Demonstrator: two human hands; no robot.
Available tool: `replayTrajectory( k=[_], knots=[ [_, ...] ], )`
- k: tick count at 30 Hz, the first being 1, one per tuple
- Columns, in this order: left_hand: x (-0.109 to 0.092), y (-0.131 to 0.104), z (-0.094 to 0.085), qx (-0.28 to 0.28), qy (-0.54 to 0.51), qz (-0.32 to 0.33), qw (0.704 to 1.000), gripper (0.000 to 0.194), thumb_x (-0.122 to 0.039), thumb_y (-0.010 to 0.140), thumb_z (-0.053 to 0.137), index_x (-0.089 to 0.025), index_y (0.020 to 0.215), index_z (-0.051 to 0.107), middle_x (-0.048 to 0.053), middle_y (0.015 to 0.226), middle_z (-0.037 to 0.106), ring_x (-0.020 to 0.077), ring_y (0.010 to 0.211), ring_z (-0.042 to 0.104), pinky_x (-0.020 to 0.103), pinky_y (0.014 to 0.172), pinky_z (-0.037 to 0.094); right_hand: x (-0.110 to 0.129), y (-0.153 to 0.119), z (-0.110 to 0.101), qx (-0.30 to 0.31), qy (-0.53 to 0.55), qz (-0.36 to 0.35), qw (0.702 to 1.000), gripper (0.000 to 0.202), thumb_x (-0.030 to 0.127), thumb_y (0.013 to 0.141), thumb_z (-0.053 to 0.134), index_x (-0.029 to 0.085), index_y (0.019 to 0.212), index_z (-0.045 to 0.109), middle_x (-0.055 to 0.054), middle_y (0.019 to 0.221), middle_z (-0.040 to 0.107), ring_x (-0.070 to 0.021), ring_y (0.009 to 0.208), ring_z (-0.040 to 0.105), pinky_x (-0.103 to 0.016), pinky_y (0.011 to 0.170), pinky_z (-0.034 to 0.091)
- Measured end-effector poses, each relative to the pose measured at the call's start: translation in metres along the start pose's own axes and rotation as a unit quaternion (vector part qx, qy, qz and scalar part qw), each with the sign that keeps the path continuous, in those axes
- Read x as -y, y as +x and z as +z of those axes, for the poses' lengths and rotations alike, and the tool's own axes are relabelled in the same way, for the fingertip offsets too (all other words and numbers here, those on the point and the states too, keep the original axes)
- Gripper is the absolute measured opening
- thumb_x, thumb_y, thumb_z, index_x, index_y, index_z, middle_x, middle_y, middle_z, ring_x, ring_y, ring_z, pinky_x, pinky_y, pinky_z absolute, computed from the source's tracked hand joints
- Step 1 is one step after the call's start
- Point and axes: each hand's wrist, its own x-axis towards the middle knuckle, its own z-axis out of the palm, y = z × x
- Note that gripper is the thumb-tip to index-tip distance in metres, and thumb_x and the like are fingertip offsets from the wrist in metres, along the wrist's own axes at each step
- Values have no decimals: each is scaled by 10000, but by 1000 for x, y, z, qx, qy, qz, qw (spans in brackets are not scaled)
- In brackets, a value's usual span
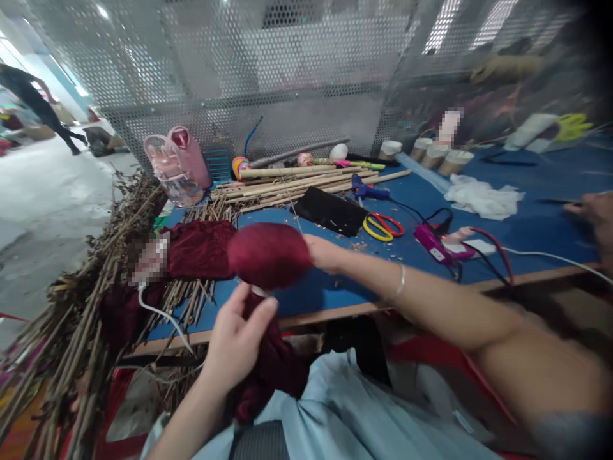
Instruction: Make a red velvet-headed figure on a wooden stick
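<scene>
A rounded ball covered in maroon fabric point(269, 254), blurred by motion, is in front of me above the table's near edge. At its underside my left hand point(242, 335) closes thumb and fingers around its base, where a bit of white shows. Maroon cloth point(278, 358) hangs below that hand onto my lap. Against the ball's right side is my right hand point(323, 253), its fingers mostly hidden behind the ball. A thin pale thread point(294, 214) runs upward near it. More maroon fabric point(204, 249) lies left of the ball, beside a phone with a white cable point(163, 313).
Dry twigs point(90, 332) are heaped at the left. On the blue table point(345, 291) are wooden sticks point(306, 182), a black sheet point(330, 211), scissors point(383, 227), a blue glue gun point(368, 190), a purple power strip point(435, 246) and a pink bottle point(179, 166). Another person's hand point(596, 211) is at the right.
</scene>
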Motion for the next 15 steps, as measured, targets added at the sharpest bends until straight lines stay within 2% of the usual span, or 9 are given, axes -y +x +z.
replayTrajectory(
  k=[1,2,4,5,7,9,12,15],
  knots=[
    [6,6,-2,-56,7,-14,998,268,-342,823,554,-178,1036,546,25,884,643,155,816,587,241,730,449,-5,-7,10,-60,5,-9,998,492,518,841,388,187,490,295,61,465,237,-65,481,220,-227,475,214],
    [12,13,-4,-88,16,-23,996,296,-351,817,560,-173,1051,524,27,896,638,150,805,584,242,727,446,-8,-13,21,-129,13,-18,991,486,501,849,379,190,492,269,60,479,216,-65,486,215,-227,475,206],
    [22,27,-2,-108,38,-26,993,323,-359,804,570,-161,1051,507,30,874,632,146,778,582,239,710,441,-9,-25,43,-251,11,-52,967,483,436,834,442,188,478,230,56,482,202,-62,482,219,-231,474,194],
    [25,32,0,-106,50,-25,993,316,-359,800,571,-157,1035,508,28,848,627,145,764,580,235,696,438,-8,-30,53,-286,-3,-77,955,482,382,827,467,185,470,211,55,474,203,-59,471,224,-235,475,191],
    [29,39,5,-92,69,-19,993,283,-358,802,562,-155,993,511,20,802,615,139,733,574,226,662,428,-2,-37,67,-300,-49,-143,942,465,270,823,458,179,470,169,52,456,208,-55,447,229,-243,479,191],
    [31,40,8,-75,85,-15,993,263,-360,810,546,-157,973,509,2,740,595,124,658,554,214,607,410,3,-41,71,-286,-106,-216,928,431,189,812,433,171,470,172,50,448,221,-57,437,231,-248,486,196],
    [33,36,14,-81,130,-12,988,287,-364,822,520,-159,1022,492,-34,641,550,109,520,491,209,513,359,11,-43,60,-265,-217,-284,896,394,157,809,434,160,451,269,37,454,294,-73,467,274,-252,514,219],
    [35,28,26,-71,188,7,980,320,-331,851,470,-151,1116,456,11,720,603,150,576,547,240,542,376,17,-40,41,-291,-327,-306,845,385,178,833,446,154,454,382,16,481,392,-89,508,321,-258,544,231]
  ],
)
